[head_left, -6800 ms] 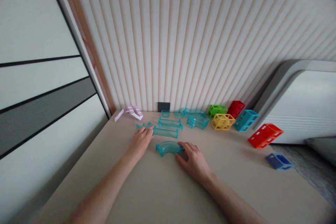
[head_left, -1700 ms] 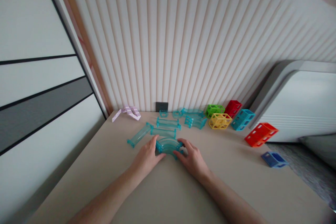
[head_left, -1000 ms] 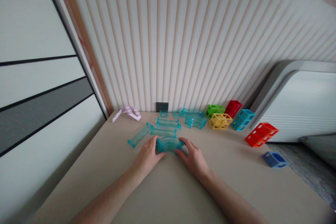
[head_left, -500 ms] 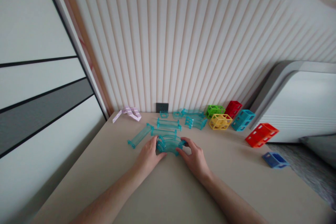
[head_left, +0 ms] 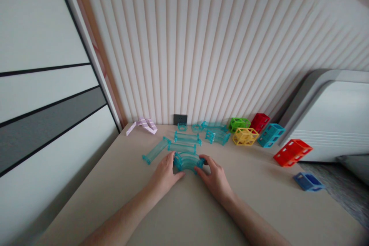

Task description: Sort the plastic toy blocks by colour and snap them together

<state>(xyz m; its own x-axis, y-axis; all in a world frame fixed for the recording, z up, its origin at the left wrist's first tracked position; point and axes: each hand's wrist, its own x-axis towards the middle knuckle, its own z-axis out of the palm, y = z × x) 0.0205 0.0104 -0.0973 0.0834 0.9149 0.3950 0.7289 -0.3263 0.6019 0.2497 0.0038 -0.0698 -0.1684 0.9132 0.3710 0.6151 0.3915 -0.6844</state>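
Note:
Between my hands lies a curved, see-through teal track piece (head_left: 188,162), low at the table surface; I cannot tell whether several such pieces are stacked there. My left hand (head_left: 166,171) grips its left end, fingers behind and thumb in front. At the right end, my right hand (head_left: 215,175) pinches it the same way. Just behind is a straight teal track piece (head_left: 181,147), with another straight track piece (head_left: 187,137) beyond it. A third straight track piece (head_left: 155,151) lies slanted to the left of these.
More teal pieces (head_left: 218,137) lie near the wall, by a black socket (head_left: 180,119). Lilac striped pieces (head_left: 147,125) rest at back left. Frame blocks stand on the right: green (head_left: 239,124), yellow (head_left: 245,137), dark red (head_left: 260,123), teal (head_left: 271,135), orange-red (head_left: 292,153), blue (head_left: 309,182).
The view has shifted slightly, so everything sits a little lower and further right. Both hands keep their hold on the curved track piece.

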